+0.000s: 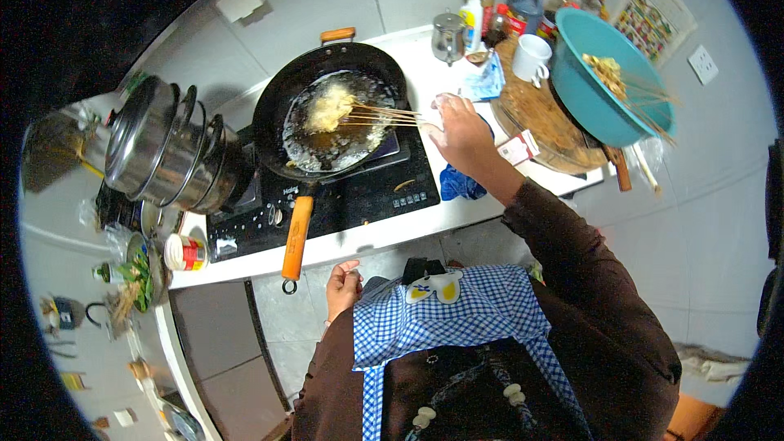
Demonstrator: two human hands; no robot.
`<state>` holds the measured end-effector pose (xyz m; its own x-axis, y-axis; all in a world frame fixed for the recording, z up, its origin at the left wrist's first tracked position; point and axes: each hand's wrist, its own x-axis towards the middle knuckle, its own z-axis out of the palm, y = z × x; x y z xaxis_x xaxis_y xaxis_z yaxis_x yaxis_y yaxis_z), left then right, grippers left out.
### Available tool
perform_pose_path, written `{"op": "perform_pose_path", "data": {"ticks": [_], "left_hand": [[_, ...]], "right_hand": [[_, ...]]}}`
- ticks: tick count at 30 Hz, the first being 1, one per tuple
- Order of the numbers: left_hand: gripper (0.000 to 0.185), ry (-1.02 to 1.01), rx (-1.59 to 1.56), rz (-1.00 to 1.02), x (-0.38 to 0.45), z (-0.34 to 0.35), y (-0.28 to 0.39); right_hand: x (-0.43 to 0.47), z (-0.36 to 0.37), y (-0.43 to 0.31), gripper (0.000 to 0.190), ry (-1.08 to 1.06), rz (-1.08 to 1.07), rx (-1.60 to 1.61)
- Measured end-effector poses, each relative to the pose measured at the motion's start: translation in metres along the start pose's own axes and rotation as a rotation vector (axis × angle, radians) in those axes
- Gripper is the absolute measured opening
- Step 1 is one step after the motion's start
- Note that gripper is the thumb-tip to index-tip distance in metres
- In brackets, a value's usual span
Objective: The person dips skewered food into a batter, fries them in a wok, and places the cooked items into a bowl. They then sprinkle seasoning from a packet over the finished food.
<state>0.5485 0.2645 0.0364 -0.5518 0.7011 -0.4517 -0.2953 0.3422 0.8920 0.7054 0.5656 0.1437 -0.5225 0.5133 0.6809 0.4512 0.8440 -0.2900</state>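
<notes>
Bubbling oil fills the bottom of a black wok (269, 95), where battered food (331, 109) on several thin skewers (386, 116) is frying. The skewers point right, and my right hand (456, 128) has its fingertips at their ends, over the white counter; whether it grips them I cannot tell. My left hand (344, 286) is low in front of the apron, near the wok's orange handle (297, 239), with its fingers partly curled and nothing visible in it. A teal basin (612, 110) at the right holds more skewered food (606, 76).
Stacked steel steamer pots (165, 147) stand left of the wok on the black cooktop (367, 211). At right, a round wooden chopping board (545, 135) bears a white mug (531, 58), and a knife handle (620, 171) juts out. Bottles (523, 3) and a metal pot (449, 37) line the wall.
</notes>
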Motion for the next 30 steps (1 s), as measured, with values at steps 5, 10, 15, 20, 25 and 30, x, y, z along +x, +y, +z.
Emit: {"op": "perform_pose_path", "data": {"ticks": [5,10,15,20,25,30], "left_hand": [[0.017,0.148,-0.081,-0.035,-0.023,-0.008,-0.003],[0.016,0.202,-0.138,-0.010,-0.030,-0.015,-0.010],[0.016,0.227,-0.122,0.015,-0.030,-0.018,0.006],[0.016,0.222,-0.136,0.073,-0.025,-0.026,0.014],[0.019,0.173,-0.103,0.090,-0.015,-0.016,0.018],[0.018,0.150,-0.080,0.088,-0.013,-0.010,0.022]], "right_hand": [[0.028,0.041,0.002,0.017,-0.329,-0.001,-0.141],[0.030,0.061,0.002,0.012,-0.445,-0.082,-0.220],[0.025,0.057,0.019,0.015,-0.492,-0.091,-0.141],[0.035,0.031,0.047,0.010,-0.778,0.982,0.905],[0.018,0.008,0.084,0.015,-0.783,1.396,1.497],[0.007,0.001,0.087,0.023,-0.670,1.400,1.555]]}}
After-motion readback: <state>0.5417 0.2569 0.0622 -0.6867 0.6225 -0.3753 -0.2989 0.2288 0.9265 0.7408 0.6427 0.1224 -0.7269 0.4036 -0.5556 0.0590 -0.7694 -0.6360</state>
